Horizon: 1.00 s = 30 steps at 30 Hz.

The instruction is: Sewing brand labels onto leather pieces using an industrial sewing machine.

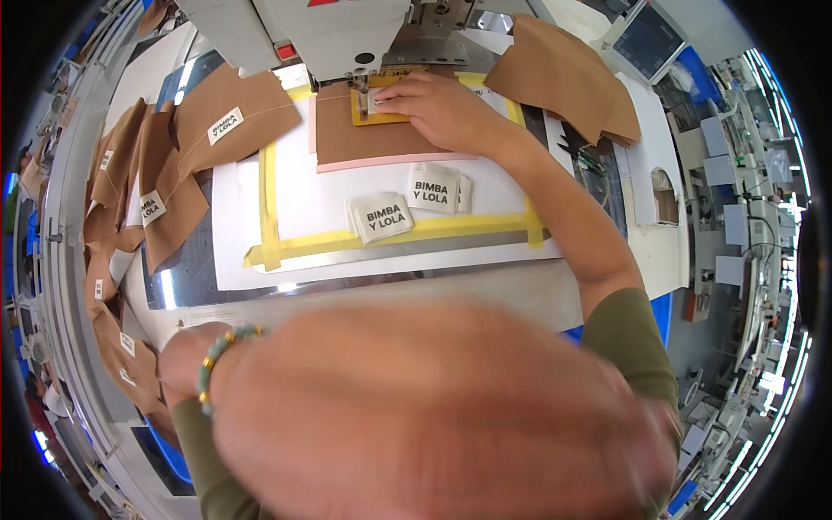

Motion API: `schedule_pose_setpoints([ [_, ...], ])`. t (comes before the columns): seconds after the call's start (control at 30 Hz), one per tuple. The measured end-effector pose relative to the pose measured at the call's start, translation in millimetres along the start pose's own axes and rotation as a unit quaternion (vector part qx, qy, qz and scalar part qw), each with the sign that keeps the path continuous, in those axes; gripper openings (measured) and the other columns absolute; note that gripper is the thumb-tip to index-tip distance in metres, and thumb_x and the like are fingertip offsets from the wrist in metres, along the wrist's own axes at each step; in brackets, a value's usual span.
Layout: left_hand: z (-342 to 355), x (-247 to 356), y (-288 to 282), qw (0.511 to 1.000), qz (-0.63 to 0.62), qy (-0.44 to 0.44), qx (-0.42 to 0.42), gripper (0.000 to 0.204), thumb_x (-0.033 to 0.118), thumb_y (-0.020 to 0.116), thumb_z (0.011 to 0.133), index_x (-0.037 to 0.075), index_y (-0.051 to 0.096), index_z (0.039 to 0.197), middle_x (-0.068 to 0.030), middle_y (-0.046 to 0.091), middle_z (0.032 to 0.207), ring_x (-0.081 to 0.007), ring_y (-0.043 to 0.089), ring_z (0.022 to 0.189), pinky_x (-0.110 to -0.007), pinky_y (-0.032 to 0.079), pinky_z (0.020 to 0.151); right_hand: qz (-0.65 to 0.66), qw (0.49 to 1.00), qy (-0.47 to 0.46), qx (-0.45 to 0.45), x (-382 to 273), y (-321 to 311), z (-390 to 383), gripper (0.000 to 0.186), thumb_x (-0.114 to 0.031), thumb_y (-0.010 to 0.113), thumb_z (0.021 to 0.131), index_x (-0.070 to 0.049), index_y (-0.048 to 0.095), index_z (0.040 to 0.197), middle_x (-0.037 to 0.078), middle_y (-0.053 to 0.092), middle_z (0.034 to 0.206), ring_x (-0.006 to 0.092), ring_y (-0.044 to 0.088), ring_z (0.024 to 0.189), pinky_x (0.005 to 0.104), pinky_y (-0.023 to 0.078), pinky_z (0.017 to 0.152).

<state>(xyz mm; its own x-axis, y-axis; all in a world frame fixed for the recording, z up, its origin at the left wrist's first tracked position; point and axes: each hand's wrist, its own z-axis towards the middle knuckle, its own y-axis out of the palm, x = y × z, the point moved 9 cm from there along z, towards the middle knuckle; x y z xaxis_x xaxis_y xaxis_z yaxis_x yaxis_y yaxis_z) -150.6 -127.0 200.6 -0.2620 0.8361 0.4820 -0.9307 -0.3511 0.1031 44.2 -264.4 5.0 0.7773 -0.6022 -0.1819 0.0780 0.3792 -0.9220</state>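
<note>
My right hand [433,108] reaches under the sewing machine head [342,39]. Its thumb and fingertips close on a small white label [373,101] inside the window of a yellow template [355,111]. Beneath the template lies a brown fabric panel [364,146] with a pink layer showing along its near edge. My left hand [433,407] is raised very close to the camera, large and smeared by motion, so its fingers cannot be made out. A beaded bracelet [208,373] circles that wrist. Two stacks of printed white labels, a left stack [380,218] and a right stack [435,189], lie nearer me.
Yellow tape [269,204] borders the white work sheet. Brown panels with labels [234,113] lie at the left, some hanging over the table edge. Plain brown panels [563,78] are piled at the far right, near a control screen [646,42] and dark-handled scissors or snips [576,147].
</note>
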Motion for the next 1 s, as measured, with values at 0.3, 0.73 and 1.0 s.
schedule_pose_setpoints([
  [0.3,-13,14,26,0.998,0.014,-0.001,0.054,0.044,0.028,0.053,0.116,-0.009,0.072,0.131,-0.0394,0.07,0.129,-0.0493,0.073,0.116,-0.05,0.063,0.102,-0.026,0.999,-0.01,0.024,10,2,11,0.038,-0.001,0.06,0.1,-0.008,0.075,0.135,0.007,0.072,0.145,0.0321,0.061,0.134,0.0457,0.052,0.114],
  [0.73,-36,47,-11,0.996,0.006,-0.004,0.084,0.038,0.025,0.059,0.113,-0.007,0.074,0.127,-0.0377,0.071,0.129,-0.0465,0.074,0.114,-0.047,0.063,0.102,0.002,0.999,0.015,0.035,17,7,16,0.037,-0.007,0.058,0.103,-0.007,0.074,0.136,0.006,0.07,0.15,0.0312,0.062,0.136,0.0451,0.047,0.12],
  [1.0,-48,86,0,0.998,-0.02,0.002,0.057,0.034,0.023,0.062,0.111,-0.005,0.076,0.125,-0.0366,0.071,0.13,-0.0447,0.074,0.113,-0.046,0.063,0.101,0.03,0.995,0.083,-0.042,2,-15,0,0.04,-0.024,0.064,0.109,-0.013,0.069,0.147,0.006,0.066,0.154,0.0314,0.059,0.142,0.0455,0.047,0.121],
])
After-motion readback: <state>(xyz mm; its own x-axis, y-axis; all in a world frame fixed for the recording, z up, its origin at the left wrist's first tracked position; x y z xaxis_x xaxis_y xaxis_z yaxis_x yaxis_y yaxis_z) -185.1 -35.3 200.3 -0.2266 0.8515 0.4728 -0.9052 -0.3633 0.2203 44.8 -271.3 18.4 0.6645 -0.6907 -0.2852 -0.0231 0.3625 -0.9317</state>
